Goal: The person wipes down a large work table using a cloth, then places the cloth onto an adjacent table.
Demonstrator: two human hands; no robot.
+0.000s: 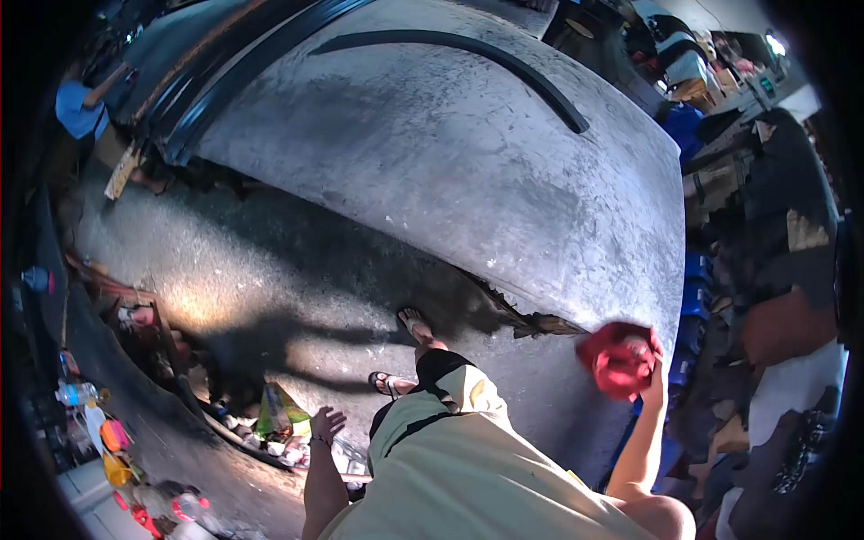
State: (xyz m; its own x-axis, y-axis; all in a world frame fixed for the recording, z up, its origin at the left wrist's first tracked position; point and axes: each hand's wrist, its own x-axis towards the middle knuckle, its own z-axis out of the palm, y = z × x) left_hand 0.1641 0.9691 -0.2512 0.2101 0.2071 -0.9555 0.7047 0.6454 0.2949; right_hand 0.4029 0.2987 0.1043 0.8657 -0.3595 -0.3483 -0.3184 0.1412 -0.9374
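My right hand is closed on a bunched red cloth, just at the near right corner of a large grey table. The cloth is slightly blurred, and the fingers are partly hidden behind it. Low on the left, my left hand hangs beside my body with its fingers apart and nothing in it. A long curved black strip lies across the far part of the tabletop. Ragged dark material sticks out along the table's near edge.
Long dark strips lie along the table's left side. A person in a blue shirt is at the far left. Blue crates and piled sheets line the right. Bottles and a green-yellow bag sit at lower left.
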